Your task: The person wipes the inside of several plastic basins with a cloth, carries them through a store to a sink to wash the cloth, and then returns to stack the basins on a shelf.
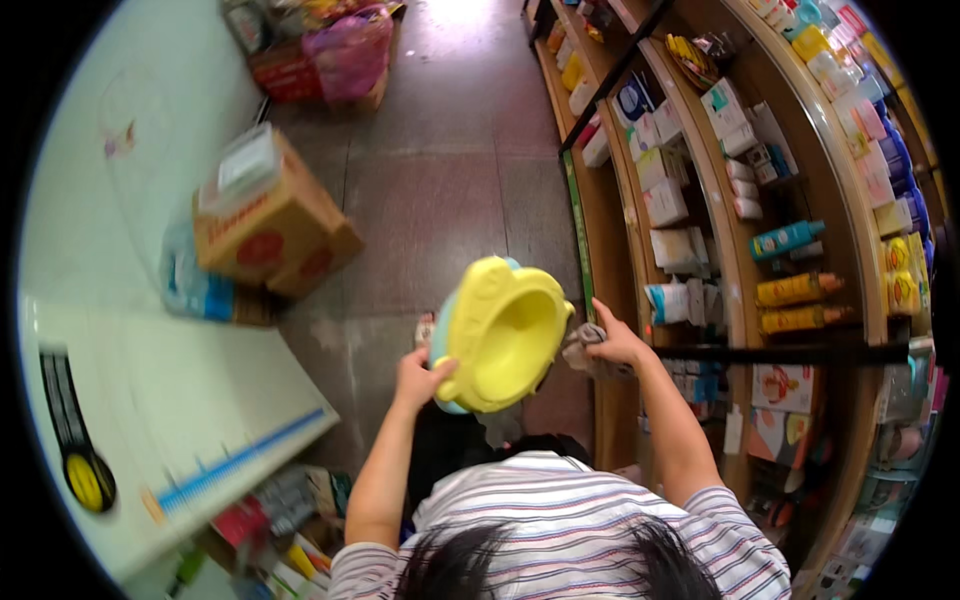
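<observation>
My left hand grips the near left edge of a yellow plastic basin-like item, with a light blue part behind its yellow face. The item is tilted above the floor, its hollow facing up and to the right. To its right, my right hand holds a crumpled greyish cloth or wrap, close to the shelf edge. What exactly the cloth is, I cannot tell. A small whitish packet shows just beyond my left hand, partly hidden.
Wooden shelves with boxes and bottles run along the right. On the left stand a cardboard box, a large blue-tinted water bottle and a pale tabletop. Further off, a pink plastic bag lies on boxes.
</observation>
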`<move>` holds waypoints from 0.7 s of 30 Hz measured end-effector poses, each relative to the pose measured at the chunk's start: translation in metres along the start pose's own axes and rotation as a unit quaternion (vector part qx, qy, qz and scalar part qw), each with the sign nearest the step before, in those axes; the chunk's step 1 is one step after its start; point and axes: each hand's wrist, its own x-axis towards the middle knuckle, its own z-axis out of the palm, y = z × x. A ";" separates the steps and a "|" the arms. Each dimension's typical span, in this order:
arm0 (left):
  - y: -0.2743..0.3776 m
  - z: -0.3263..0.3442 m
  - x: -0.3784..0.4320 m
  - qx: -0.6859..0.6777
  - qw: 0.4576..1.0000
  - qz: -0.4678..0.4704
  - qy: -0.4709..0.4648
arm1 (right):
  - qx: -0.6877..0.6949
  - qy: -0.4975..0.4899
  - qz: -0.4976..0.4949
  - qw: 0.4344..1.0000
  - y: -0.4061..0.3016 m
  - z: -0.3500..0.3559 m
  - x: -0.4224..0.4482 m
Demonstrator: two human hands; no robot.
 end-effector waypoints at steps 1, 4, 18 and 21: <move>0.013 -0.007 0.036 0.049 0.998 0.012 -0.026 | 0.016 -0.006 0.016 1.000 -0.009 -0.006 0.020; 0.045 -0.016 0.144 0.148 0.982 0.086 -0.082 | 0.009 -0.012 0.068 0.998 -0.017 -0.008 0.071; 0.209 0.109 0.501 0.446 0.744 0.077 -0.491 | 0.296 0.040 0.181 0.937 0.011 -0.004 0.257; 0.215 0.155 0.563 0.466 0.714 0.019 -0.523 | 0.269 0.030 0.179 0.946 0.041 0.000 0.309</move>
